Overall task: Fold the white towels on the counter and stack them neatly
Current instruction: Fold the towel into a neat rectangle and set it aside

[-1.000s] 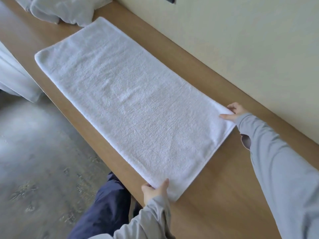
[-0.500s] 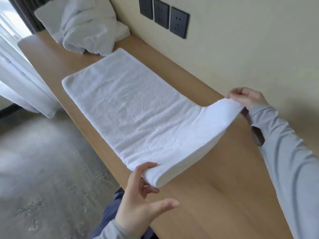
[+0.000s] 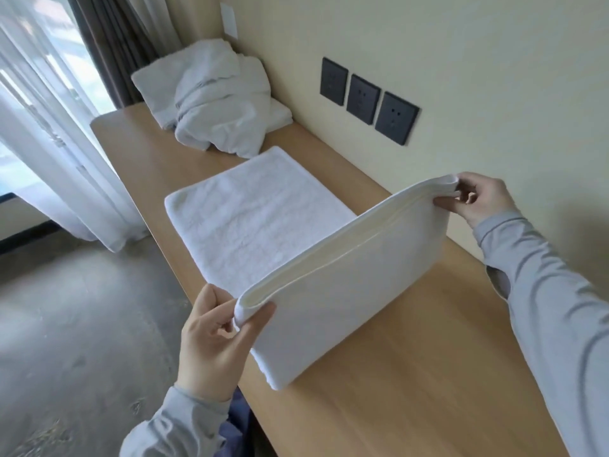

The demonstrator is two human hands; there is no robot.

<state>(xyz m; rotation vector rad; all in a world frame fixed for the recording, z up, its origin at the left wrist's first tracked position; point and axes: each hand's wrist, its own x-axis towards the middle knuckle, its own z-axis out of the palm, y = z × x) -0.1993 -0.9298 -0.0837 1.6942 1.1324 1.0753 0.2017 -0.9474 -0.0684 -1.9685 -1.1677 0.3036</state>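
Observation:
A long white towel (image 3: 263, 225) lies lengthwise on the wooden counter (image 3: 412, 390). Its far half is flat on the wood, and its near end is lifted upright like a wall. My left hand (image 3: 214, 338) pinches the near-left corner of that raised end between thumb and fingers. My right hand (image 3: 478, 196) pinches the near-right corner, close to the wall. The raised edge hangs level between both hands. A heap of unfolded white towels (image 3: 217, 100) sits at the far end of the counter.
Three dark wall sockets (image 3: 365, 100) are set in the cream wall just above the counter. White sheer curtains (image 3: 49, 143) and a dark drape hang at the far left. Grey floor (image 3: 82, 324) runs along the counter's left edge.
Both hands have gripped the near corners and lifted the towel's near end off the counter, carrying it up and toward the far end. The view has tilted up, showing sockets and curtains.

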